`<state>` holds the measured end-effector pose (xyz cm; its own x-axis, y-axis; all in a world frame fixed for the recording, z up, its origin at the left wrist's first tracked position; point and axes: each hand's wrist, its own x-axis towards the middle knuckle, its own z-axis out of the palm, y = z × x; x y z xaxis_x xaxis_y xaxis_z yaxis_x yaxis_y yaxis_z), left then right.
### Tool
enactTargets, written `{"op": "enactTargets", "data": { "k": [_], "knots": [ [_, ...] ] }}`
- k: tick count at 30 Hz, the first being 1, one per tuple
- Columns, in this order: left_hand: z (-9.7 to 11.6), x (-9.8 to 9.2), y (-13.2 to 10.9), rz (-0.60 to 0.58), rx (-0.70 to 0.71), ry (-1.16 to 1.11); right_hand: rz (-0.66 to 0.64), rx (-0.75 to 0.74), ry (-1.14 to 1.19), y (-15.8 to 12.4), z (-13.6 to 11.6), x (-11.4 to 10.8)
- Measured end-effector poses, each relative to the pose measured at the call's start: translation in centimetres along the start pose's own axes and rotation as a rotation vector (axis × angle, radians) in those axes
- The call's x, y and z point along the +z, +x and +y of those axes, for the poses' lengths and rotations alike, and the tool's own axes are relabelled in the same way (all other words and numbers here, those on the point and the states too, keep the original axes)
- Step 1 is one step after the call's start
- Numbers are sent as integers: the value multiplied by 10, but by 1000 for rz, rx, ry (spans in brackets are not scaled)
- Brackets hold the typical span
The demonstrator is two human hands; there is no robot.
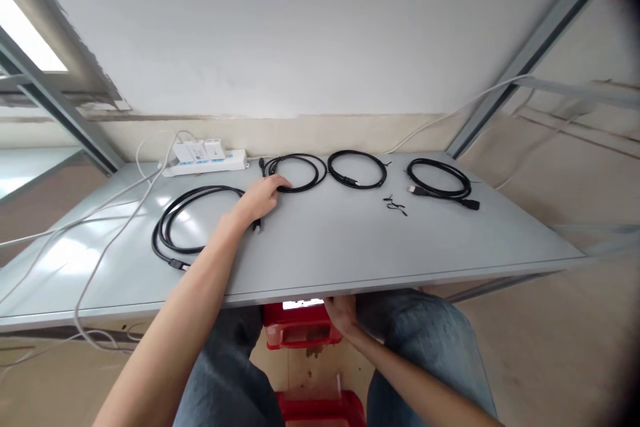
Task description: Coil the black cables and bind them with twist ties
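My left hand [264,197] reaches over the shelf, its fingers closed at the near left side of a coiled black cable [323,177]. Under my left forearm lies a larger loop of black cable [173,213], its connectors at its near and right sides. My right hand [343,312] is low, below the shelf's front edge, with its fingers mostly hidden. Beside it, a bright white flat thing [303,304] lies on a red stool [303,333]; whether my fingers touch it I cannot tell.
Two more coiled black cables, a middle one [357,185] and a right one [440,195], lie on the grey shelf [320,247]. Small black ties [395,205] lie between them. A white power strip [233,161] with plugged-in adapters stands at the back left. White cords [107,247] trail over the left edge.
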<state>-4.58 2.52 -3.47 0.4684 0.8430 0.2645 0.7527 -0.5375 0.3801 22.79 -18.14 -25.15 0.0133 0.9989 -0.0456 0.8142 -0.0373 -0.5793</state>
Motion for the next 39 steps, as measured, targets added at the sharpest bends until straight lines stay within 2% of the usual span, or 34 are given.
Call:
{"op": "enactTargets", "data": {
  "k": [1, 3, 5, 6, 7, 9, 11, 12, 13, 14, 16, 18, 20, 22, 25, 31, 39],
  "knots": [
    [-3, 0, -2, -13, 11, 15, -76, -12, -36, -14, -11, -13],
    [-10, 0, -3, -36, 10, 33, -262, -204, -48, -46, -41, -50],
    [-15, 1, -1, -29, 4, 29, -626, -636, -39, -71, -80, -100],
    [-16, 2, 1, -14, 8, 18, -708, -807, -104, -76, -102, -128],
    [-15, 3, 3, 0, 17, 3, -705, -909, -160, -73, -124, -155],
    [-11, 4, 6, 16, 44, -39, -558, -945, -145, -44, -166, -204],
    [-3, 5, 8, 24, 76, -91, -313, -826, -119, 9, -198, -234],
    [1, 6, 8, 31, 92, -117, -165, -744, -124, 41, -209, -241],
    [4, 6, 9, 39, 107, -141, -68, -679, -126, 72, -215, -243],
    [7, 7, 9, 48, 120, -159, -53, -631, -136, 101, -218, -240],
    [9, 7, 10, 50, 134, -200, -156, -647, -151, 147, -211, -227],
    [8, 6, 10, 31, 127, -261, -209, -698, -107, 175, -196, -211],
    [5, 4, 10, 2, 108, -330, -206, -715, -55, 187, -178, -201],
    [3, 1, 9, -18, 91, -360, -229, -714, -24, 190, -166, -198],
    [5, 0, 8, -13, 68, -341, -238, -714, -28, 187, -161, -201],
    [14, 3, 5, 10, 59, -249, -130, -559, -244, 172, -175, -191],
    [11, 7, 5, 34, 92, -250, -66, -424, -330, 161, -182, -182]
  ]
}}
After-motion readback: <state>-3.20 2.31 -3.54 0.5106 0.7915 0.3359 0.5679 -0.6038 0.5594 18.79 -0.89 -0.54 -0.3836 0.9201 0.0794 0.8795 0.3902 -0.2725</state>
